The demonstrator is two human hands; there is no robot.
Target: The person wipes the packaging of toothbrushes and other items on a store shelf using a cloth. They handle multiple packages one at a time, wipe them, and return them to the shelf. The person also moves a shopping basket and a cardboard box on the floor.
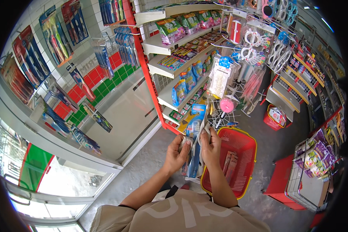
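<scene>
In front of my body, both hands are closed around a long blue blister pack [197, 116], which looks like a toothbrush pack and stands upright. My left hand [176, 154] grips its left side, with a bit of pale grey cloth [186, 141] under the thumb. My right hand [210, 149] pinches the other side, and more pale cloth [204, 129] shows above its fingers. The hands partly hide the pack, so I cannot tell if it is one or several. Beside my right forearm, a red basket [252, 154] with a yellow rim holds red packs [230, 164].
Toothbrush packs [55, 36] hang on the glass partition at left. Ahead are white shelves [158, 48] with bagged goods and a wire rack [224, 110] of hanging items. At right stand a smaller red basket [273, 125] and a wire bin [297, 185] with purple packets.
</scene>
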